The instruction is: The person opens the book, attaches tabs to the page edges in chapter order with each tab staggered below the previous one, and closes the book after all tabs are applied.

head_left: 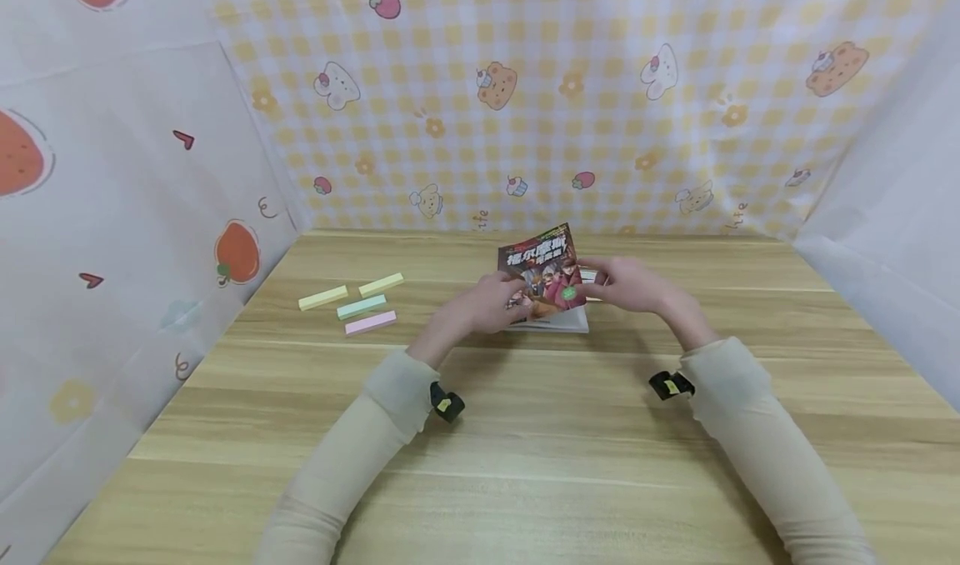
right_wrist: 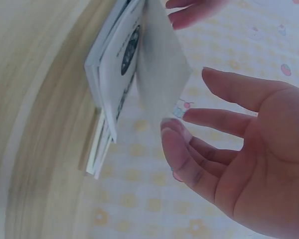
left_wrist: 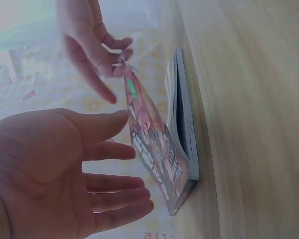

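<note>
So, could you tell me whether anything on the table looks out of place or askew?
Only the book: its front cover is lifted, standing tilted off the pages, with the right hand at the cover's edge and the left hand open beside it. The four pastel strips lie in a loose, slightly uneven cluster. Nothing looks spilled or damaged.

Paperback book (head_left: 546,277): glossy printed cover, matt white paper pages. Surface (head_left: 525,432): smooth, pale wood-grain finish. Backdrop (head_left: 570,90): printed cloth was noted.

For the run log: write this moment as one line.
left hand: open, fingers by the lifted cover | right hand: pinches cover corner | comic book: on wooden table, cover raised | four pastel chalk sticks: left, untouched
</note>
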Motion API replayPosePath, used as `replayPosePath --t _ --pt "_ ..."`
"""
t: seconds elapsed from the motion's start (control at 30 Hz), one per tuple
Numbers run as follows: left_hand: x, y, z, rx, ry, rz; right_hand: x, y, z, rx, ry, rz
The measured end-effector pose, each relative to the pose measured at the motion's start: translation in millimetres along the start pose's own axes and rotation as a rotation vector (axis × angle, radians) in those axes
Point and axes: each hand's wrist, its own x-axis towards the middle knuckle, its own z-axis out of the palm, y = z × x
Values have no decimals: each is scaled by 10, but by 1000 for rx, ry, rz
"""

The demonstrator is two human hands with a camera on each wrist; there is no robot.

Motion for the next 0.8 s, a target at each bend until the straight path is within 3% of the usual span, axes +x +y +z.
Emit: replayPosePath --t 0.13,0.37,0.57,0.8 --pt "-21 43 9 -20 17 0 -45 -8 -18 -40 76 -30" --pt "-65 82 9 -7 106 35 -153 -55 -35 -42 116 19" --pt "-139 112 -33 68 197 -1 -220 -32 -56 -64 184 3" --pt "-207 67 -36 96 236 -63 -318 -4 -54 -104 203 40"
